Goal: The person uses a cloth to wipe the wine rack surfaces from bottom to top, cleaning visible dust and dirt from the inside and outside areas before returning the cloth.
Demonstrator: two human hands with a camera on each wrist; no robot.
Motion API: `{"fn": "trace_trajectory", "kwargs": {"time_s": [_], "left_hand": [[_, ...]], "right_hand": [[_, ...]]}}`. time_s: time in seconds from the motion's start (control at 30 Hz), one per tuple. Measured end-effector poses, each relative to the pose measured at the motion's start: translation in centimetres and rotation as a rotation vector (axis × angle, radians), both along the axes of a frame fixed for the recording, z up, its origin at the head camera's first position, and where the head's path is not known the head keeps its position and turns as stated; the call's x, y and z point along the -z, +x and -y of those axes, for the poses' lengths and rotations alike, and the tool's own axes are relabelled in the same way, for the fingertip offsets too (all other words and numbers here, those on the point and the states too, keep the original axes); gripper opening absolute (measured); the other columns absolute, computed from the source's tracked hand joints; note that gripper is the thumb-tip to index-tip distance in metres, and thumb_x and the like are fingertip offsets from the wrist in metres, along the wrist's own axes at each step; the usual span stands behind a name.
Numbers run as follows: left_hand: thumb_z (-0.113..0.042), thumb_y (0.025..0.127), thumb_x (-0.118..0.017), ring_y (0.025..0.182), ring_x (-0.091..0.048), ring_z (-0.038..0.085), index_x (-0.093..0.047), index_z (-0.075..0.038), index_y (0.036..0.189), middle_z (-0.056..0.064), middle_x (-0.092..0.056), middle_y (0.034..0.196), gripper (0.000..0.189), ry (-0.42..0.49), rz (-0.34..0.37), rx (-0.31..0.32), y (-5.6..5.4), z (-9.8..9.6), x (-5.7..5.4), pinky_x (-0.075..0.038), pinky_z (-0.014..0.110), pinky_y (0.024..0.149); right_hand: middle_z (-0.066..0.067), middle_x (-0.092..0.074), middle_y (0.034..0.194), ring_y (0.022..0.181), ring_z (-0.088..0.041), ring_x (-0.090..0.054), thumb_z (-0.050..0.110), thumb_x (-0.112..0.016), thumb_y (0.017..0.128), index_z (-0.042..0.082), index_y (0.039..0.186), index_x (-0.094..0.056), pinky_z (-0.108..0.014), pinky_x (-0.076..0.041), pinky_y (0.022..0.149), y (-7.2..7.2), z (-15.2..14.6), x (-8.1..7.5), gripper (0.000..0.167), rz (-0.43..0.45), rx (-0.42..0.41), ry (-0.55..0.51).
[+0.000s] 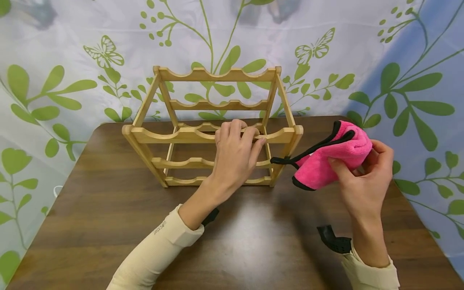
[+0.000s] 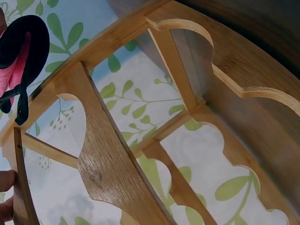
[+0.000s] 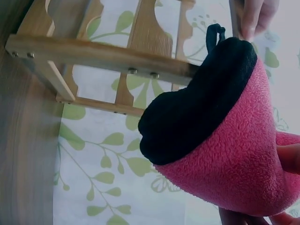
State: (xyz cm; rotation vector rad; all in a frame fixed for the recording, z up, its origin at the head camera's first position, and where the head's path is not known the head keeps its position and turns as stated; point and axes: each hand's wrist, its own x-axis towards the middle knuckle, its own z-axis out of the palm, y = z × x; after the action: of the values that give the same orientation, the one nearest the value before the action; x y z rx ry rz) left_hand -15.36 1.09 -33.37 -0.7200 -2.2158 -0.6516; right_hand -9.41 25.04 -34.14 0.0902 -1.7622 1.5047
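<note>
A light wooden wine rack [image 1: 170, 136] with scalloped rails stands upright on the table. My left hand [image 1: 233, 159] grips its upper front rail right of the middle, fingers curled over the top edge. In the left wrist view, fingertips [image 2: 6, 180] show against that rail. Off the rack's right side, my right hand [image 1: 367, 187] holds a folded pink microfibre cloth [image 1: 331, 163] with black edging, thumb on its near face. The cloth's black hanging loop [image 1: 282, 160] points toward the rack's right front post. Up close, the right wrist view shows the fluffy cloth [image 3: 229, 154] overlapping the rack's side bar [image 3: 108, 56].
The dark brown wooden table [image 1: 90, 209] spreads around the rack. Behind it hangs a white curtain [image 1: 232, 36] printed with green leaves and butterflies. Black wrist mounts [image 1: 335, 240] stick out at both sleeves. A small white loop [image 1: 57, 190] shows at the table's left edge.
</note>
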Motion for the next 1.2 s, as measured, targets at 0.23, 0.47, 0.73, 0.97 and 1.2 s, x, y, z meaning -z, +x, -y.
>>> {"fn": "trace_trajectory", "kwargs": {"time_s": [0.23,0.47,0.73,0.97,1.2], "left_hand": [[-0.022,0.094,-0.063,0.092,-0.045,0.031,-0.066,-0.006,0.089,0.012,-0.054,0.098,0.016,0.102,-0.071,0.093,0.4,1.0,0.4,-0.034,0.045,0.078],[-0.021,0.086,-0.064,0.084,-0.046,0.031,-0.065,-0.006,0.080,0.010,-0.054,0.089,0.016,0.191,-0.163,0.164,0.3,1.8,0.7,-0.034,0.045,0.072],[-0.012,0.082,-0.065,0.076,-0.049,0.029,-0.064,-0.008,0.069,0.007,-0.054,0.078,0.013,0.330,-0.256,0.245,-0.3,2.8,1.1,-0.034,0.043,0.068],[-0.007,0.079,-0.062,0.071,-0.048,0.029,-0.062,-0.007,0.064,0.008,-0.055,0.073,0.015,0.400,-0.309,0.312,-1.0,4.0,1.5,-0.034,0.042,0.066],[-0.006,0.077,-0.061,0.069,-0.049,0.028,-0.062,-0.008,0.062,0.008,-0.057,0.072,0.016,0.422,-0.333,0.374,-1.6,4.8,1.6,-0.036,0.042,0.067]], "right_hand": [[-0.017,-0.064,0.107,0.080,-0.018,-0.061,-0.014,-0.072,0.073,-0.001,0.122,-0.054,-0.017,-0.052,0.067,0.2,-0.6,-0.2,0.054,-0.007,-0.018,-0.017],[-0.016,-0.064,0.106,0.080,-0.018,-0.062,-0.016,-0.071,0.071,-0.006,0.122,-0.054,-0.018,-0.053,0.071,0.3,-0.7,-0.6,0.055,-0.059,-0.051,-0.035],[-0.020,-0.064,0.102,0.083,-0.022,-0.063,-0.016,-0.074,0.068,-0.017,0.114,-0.051,-0.020,-0.053,0.073,0.8,1.2,-1.6,0.051,-0.274,-0.213,-0.102],[-0.022,-0.063,0.103,0.090,-0.024,-0.062,-0.005,-0.085,0.067,-0.021,0.105,-0.050,-0.025,-0.050,0.083,1.7,3.4,-2.4,0.055,-0.386,-0.212,-0.057],[-0.024,-0.063,0.105,0.095,-0.020,-0.063,0.003,-0.084,0.071,-0.021,0.101,-0.050,-0.023,-0.049,0.087,2.4,4.9,-2.0,0.051,-0.457,-0.212,0.009]]}}
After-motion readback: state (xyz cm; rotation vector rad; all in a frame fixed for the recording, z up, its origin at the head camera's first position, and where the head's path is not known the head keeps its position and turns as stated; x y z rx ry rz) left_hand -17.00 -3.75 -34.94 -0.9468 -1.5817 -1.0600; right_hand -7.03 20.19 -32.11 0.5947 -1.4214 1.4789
